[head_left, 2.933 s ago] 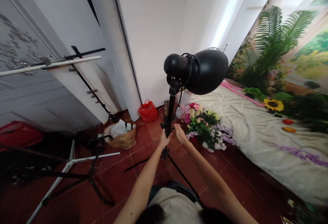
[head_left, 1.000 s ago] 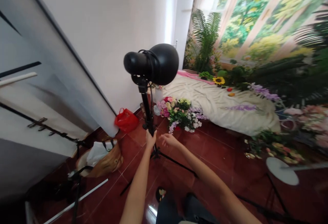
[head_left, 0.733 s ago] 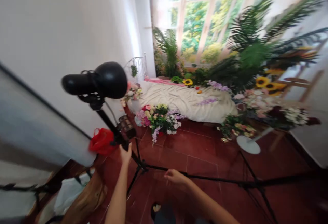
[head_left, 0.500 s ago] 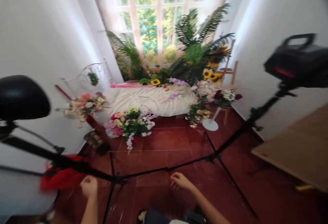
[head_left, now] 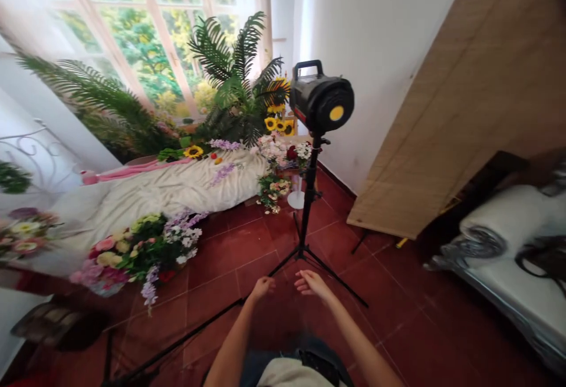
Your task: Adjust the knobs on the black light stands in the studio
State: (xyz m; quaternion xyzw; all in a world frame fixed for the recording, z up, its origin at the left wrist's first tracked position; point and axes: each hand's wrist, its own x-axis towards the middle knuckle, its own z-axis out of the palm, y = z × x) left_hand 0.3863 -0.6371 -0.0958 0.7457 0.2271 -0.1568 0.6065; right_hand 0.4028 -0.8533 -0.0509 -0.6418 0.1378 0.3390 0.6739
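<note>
My left hand (head_left: 263, 288) hangs in front of me with its fingers pointing right, loosely bent, and nothing visible in it. Across a small gap, my right hand (head_left: 311, 284) is open, its fingers parted and pointing left. Just beyond both hands stands a black light stand (head_left: 306, 222) with spread tripod legs. Mounted on its top is a black studio light (head_left: 322, 99) with a carry handle and a yellow disc on its back. Neither hand appears to touch the stand.
A cream cloth (head_left: 177, 183) with flowers on it lies below a window backdrop (head_left: 132, 33). Bouquets (head_left: 137, 248) stand on the red tiled floor (head_left: 252, 269). Another stand's leg (head_left: 177, 343) crosses at lower left. A bamboo screen (head_left: 420, 115) leans at right, near plastic-wrapped rolls (head_left: 504, 222).
My view has swung right, so the right-hand light now stands near the middle. My hands have come closer together in front of its stand.
</note>
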